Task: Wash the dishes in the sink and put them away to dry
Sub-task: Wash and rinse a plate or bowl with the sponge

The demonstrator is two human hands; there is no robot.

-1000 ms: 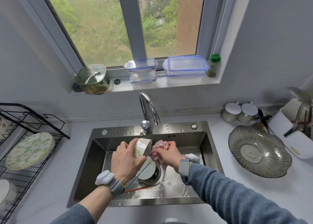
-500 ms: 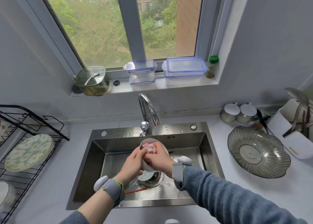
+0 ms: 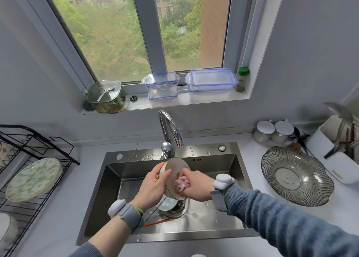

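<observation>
Over the steel sink (image 3: pixel 213 227), my left hand (image 3: pixel 153 186) grips a white bowl (image 3: pixel 175 169) by its rim, tilted with its inside turned toward me. My right hand (image 3: pixel 196 184) is closed on a pink scrubbing cloth (image 3: pixel 181 184) pressed against the bowl's inside. Below the bowl, a glass lid or dish (image 3: pixel 165 204) lies by the drain, and a red chopstick (image 3: pixel 158 221) rests on the sink floor. The faucet (image 3: pixel 171 132) arches just behind the bowl; no water stream shows.
A black wire drying rack (image 3: pixel 38 179) stands at the left with a green-patterned plate (image 3: pixel 33 179) in it. A ribbed glass dish (image 3: pixel 295 176) sits on the counter at right, near two lidded jars (image 3: pixel 274 130) and a white utensil holder (image 3: pixel 334 149). Plastic containers (image 3: pixel 211 80) line the windowsill.
The bowl has been turned from its side so that its inside faces me. My right hand with the cloth moved from beside the bowl into it, then lower along the inner wall.
</observation>
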